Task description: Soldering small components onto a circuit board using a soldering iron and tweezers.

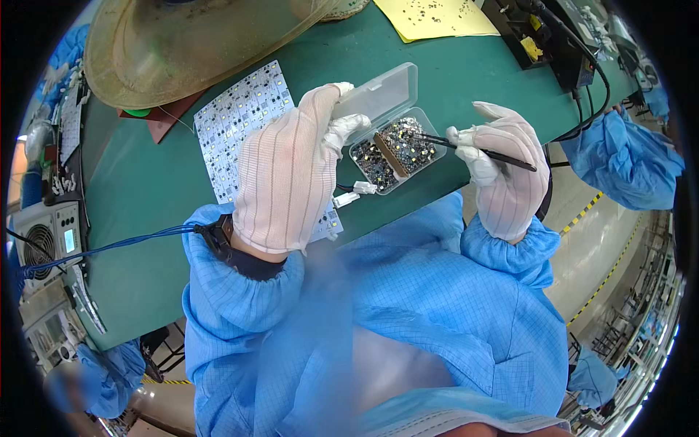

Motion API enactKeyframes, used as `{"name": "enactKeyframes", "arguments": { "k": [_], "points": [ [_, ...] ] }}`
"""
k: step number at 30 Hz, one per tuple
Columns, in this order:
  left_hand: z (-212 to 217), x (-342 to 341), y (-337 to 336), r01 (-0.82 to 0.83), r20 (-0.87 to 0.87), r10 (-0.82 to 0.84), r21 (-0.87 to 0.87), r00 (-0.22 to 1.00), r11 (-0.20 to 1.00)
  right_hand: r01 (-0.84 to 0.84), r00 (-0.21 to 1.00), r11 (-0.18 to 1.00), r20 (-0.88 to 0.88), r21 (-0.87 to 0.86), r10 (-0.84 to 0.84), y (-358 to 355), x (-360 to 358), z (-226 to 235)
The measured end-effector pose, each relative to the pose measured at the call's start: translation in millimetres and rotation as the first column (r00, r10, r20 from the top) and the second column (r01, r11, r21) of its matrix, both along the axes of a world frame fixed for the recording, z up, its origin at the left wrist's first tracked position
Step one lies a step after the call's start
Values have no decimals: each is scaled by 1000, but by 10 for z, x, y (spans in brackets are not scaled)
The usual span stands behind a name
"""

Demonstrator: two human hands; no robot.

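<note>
A clear plastic parts box (413, 172) lies on the bench with its lid (393, 89) swung up. Its two compartments, split by a brown divider (391, 154), hold many tiny electronic components (411, 143). My left hand (286, 171), in a striped white glove, has its thumb and fingers closed at the left edge of the lid and box. Black tweezers (506, 158) are pinched in my gloved right hand (513, 171), their tips over the components in the right compartment. Partly under my left hand is a white circuit board sheet (240, 109) with small mounted parts.
White connectors (354, 194) on a cable lie just below the box. A large translucent dome-shaped cover (189, 47) fills the far left. Yellow paper (437, 18) with scattered bits is at the back. A black device (564, 54) with cables stands far right. A blue cord (116, 244) runs from my left wrist.
</note>
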State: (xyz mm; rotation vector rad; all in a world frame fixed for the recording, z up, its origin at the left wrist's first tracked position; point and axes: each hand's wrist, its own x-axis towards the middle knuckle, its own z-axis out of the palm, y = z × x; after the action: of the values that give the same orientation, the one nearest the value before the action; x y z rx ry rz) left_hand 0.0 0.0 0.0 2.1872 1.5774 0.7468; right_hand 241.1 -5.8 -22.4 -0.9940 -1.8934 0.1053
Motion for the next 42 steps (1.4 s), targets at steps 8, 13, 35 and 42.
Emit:
{"name": "enactKeyframes", "arguments": {
  "k": [8, 13, 35, 42],
  "points": [
    [-27, 6, -7, 5, -27, -3, 68, 1000, 998, 34, 999, 999, -34, 36, -32, -15, 23, -21],
    [-28, -7, 3, 7, -17, -6, 65, 1000, 998, 26, 999, 1000, -23, 13, -25, -22, 8, -15],
    [-14, -7, -5, -3, -39, 5, 44, 999, 999, 28, 1000, 1000, -2, 13, -28, -9, -9, 2],
    [-21, -4, 4, 9, -44, -6, 54, 999, 999, 20, 1000, 1000, -18, 22, -19, -6, 4, -15]
  ]
}}
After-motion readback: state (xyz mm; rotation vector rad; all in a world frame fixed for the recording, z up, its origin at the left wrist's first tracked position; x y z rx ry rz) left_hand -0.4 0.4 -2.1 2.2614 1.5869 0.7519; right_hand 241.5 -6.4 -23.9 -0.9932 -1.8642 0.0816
